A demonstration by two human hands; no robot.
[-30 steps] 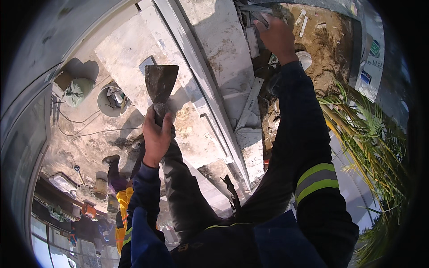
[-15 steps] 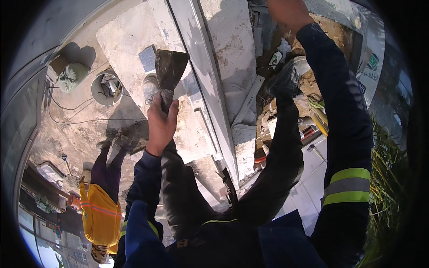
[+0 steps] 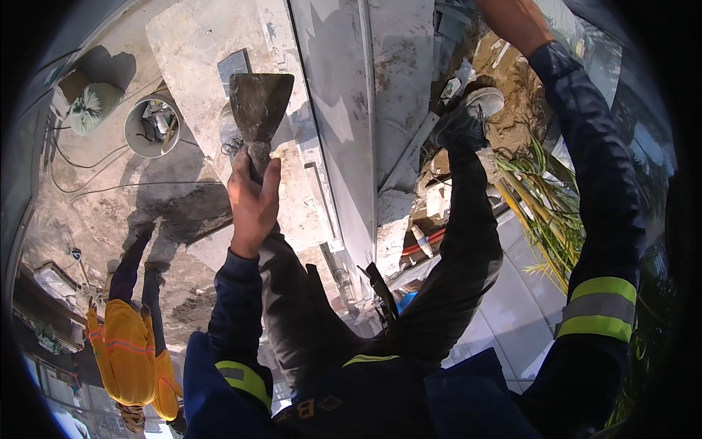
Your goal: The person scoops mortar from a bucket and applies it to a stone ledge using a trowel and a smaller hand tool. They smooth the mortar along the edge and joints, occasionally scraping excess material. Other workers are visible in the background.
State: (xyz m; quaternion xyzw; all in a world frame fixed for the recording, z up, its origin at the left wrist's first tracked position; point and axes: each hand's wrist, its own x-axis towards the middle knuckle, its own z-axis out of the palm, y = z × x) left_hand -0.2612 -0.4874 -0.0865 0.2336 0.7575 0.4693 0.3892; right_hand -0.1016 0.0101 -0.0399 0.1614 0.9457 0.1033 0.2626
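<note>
My left hand [image 3: 252, 201] is wrapped round the handle of a putty knife [image 3: 261, 102], its wide, dirty blade tilted upward and clear of any surface. My right hand [image 3: 515, 23] is raised at the top right edge, where its fingers run out of the picture. Between my legs a pale grey wall [image 3: 333, 110] runs from top to bottom. One shoe [image 3: 461, 132] of mine stands to its right on rubble; the other [image 3: 231, 132] shows behind the putty knife, on a pale slab.
On the left stand a bucket [image 3: 152, 126] with odds and ends and a tied white sack [image 3: 95, 108], with a cable [image 3: 139, 184] nearby. Lower left are co-workers in orange tops [image 3: 124, 347]. Leafy plants [image 3: 545, 212] and floor tiles [image 3: 504, 307] lie right.
My view has shifted, so the bucket and co-worker sit further left. Another orange top now shows beside the first. My right hand appears further right; the putty knife stays in my left.
</note>
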